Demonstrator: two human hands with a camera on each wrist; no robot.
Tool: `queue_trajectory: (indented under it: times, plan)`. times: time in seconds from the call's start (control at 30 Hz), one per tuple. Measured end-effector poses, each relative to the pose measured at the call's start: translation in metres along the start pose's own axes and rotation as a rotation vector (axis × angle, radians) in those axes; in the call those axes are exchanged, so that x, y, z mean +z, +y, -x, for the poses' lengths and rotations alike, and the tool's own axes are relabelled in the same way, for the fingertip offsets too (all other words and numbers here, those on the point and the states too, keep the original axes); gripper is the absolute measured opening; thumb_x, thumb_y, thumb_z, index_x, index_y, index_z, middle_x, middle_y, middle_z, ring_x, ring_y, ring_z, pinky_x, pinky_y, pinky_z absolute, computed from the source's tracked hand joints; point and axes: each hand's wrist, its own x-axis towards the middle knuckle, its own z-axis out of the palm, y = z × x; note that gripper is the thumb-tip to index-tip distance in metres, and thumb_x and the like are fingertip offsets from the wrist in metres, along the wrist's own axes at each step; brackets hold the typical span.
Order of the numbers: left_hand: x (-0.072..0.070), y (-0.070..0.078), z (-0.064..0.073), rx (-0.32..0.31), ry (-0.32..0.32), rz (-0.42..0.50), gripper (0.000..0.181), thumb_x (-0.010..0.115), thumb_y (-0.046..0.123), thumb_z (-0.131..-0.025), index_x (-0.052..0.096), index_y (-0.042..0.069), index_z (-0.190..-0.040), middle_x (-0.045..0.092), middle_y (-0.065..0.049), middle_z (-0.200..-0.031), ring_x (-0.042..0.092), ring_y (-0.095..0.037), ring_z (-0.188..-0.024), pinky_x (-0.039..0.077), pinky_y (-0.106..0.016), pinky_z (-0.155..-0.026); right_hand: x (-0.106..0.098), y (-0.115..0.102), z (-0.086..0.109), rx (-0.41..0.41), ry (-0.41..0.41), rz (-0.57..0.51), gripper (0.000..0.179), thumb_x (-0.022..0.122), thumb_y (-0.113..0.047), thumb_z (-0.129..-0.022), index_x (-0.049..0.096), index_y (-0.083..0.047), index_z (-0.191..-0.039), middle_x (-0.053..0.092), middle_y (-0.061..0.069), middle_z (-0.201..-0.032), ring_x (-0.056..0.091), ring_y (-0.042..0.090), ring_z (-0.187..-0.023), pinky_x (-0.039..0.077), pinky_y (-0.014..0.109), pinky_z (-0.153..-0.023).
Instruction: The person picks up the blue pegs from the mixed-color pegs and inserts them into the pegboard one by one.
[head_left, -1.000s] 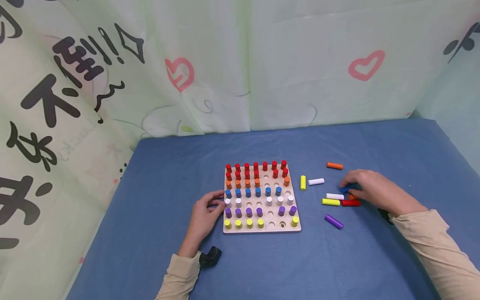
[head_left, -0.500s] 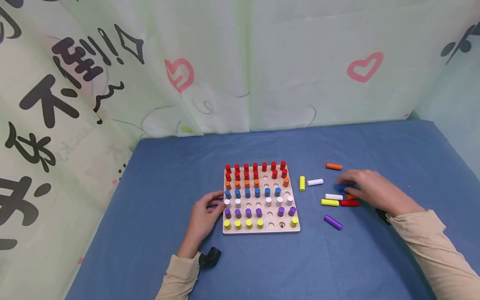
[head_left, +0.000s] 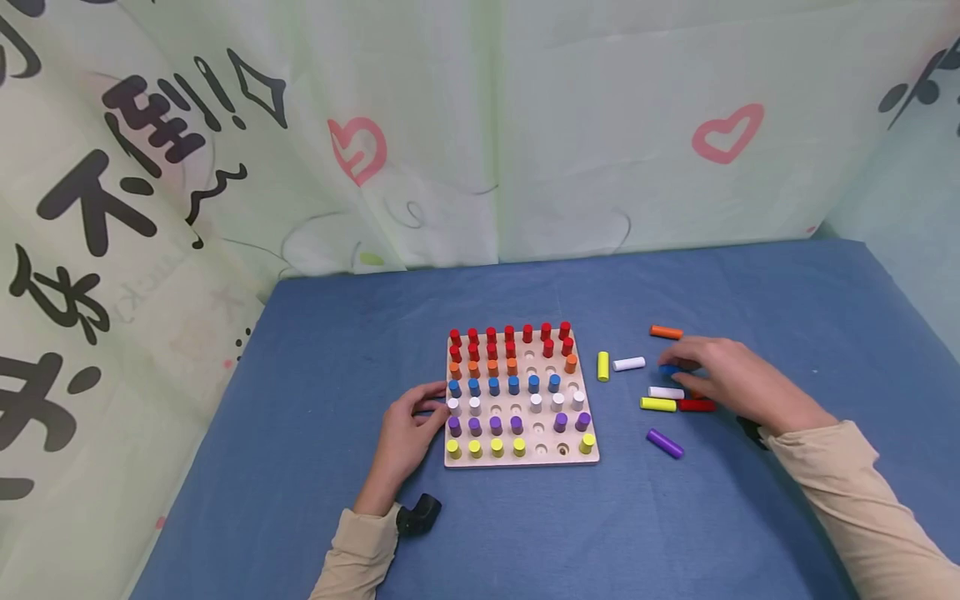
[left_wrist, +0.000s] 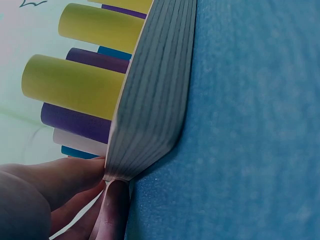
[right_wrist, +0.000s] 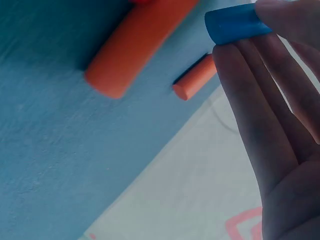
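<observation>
A square wooden pegboard (head_left: pixel 525 460) stands on the table with rows of red, orange, blue, white, purple and yellow pegs and several bare holes toward its right. My left hand (head_left: pixel 408 433) holds its left edge, thumb and fingertips right at the wood; in the left wrist view the fingers (left_wrist: pixel 60 180) meet the board's edge (left_wrist: pixel 150 90) low by the cloth. Right of the board, my right hand (head_left: pixel 731 379) pinches a blue peg (right_wrist: pixel 232 24) between thumb and fingertips. An orange peg (head_left: pixel 697 393) lies partly hidden below that hand.
Loose pegs lie around the right hand: an orange one (head_left: pixel 666 332), white ones (head_left: pixel 628 364), yellow ones (head_left: pixel 603 367), a red one (head_left: pixel 696 406) and a purple one (head_left: pixel 664 444). Blue cloth (head_left: pixel 517 533) covers the table; a printed curtain (head_left: pixel 600 167) hangs behind.
My right hand has moved slightly left with the blue peg, uncovering less of the orange peg beneath. The left hand stays at the board's edge.
</observation>
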Motion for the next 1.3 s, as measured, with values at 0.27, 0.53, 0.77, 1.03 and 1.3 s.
queue_trajectory:
  times: [0.27,0.53,0.77,1.03,1.3]
  plan:
    - [0.001,-0.001,-0.001,0.002,0.004,-0.005,0.036,0.066,0.019,-0.085,0.06,0.018,-0.121,0.06,0.003,-0.114,0.058,-0.011,-0.09,0.052,-0.026,-0.076,0.0,-0.01,-0.004,-0.012,0.021,-0.067,0.026,0.071,-0.003,-0.078,0.066,-0.007,-0.103,0.065,0.006,-0.101,0.063,0.021,-0.089,0.051,0.043,-0.077]
    - [0.001,-0.001,-0.001,-0.002,0.002,-0.008,0.036,0.067,0.019,-0.085,0.06,0.018,-0.121,0.06,0.003,-0.114,0.058,-0.011,-0.09,0.052,-0.027,-0.076,0.001,-0.018,-0.008,-0.037,0.032,-0.077,0.026,0.072,-0.003,-0.077,0.065,-0.005,-0.102,0.065,0.005,-0.098,0.064,0.02,-0.087,0.052,0.042,-0.076]
    - [0.0,-0.001,-0.001,0.002,0.004,-0.007,0.037,0.067,0.019,-0.085,0.06,0.017,-0.121,0.06,0.002,-0.114,0.058,-0.011,-0.089,0.052,-0.026,-0.076,0.004,-0.02,-0.012,-0.099,0.07,-0.107,0.024,0.071,-0.003,-0.077,0.065,-0.008,-0.1,0.064,0.001,-0.094,0.065,0.017,-0.084,0.053,0.038,-0.075]
    - [0.0,0.0,0.0,-0.003,0.002,-0.006,0.036,0.067,0.02,-0.085,0.06,0.018,-0.121,0.06,0.003,-0.113,0.058,-0.011,-0.089,0.052,-0.026,-0.076,0.006,-0.027,-0.017,-0.132,0.07,-0.157,0.025,0.072,-0.002,-0.076,0.065,-0.007,-0.1,0.064,-0.001,-0.093,0.065,0.015,-0.084,0.053,0.036,-0.075]
    - [0.0,-0.001,-0.001,-0.005,0.001,-0.001,0.036,0.067,0.019,-0.085,0.06,0.018,-0.121,0.06,0.003,-0.114,0.058,-0.011,-0.09,0.052,-0.027,-0.077,0.009,-0.033,-0.022,-0.156,0.068,-0.19,0.025,0.072,-0.001,-0.076,0.065,-0.007,-0.099,0.063,-0.002,-0.093,0.064,0.013,-0.084,0.053,0.033,-0.075]
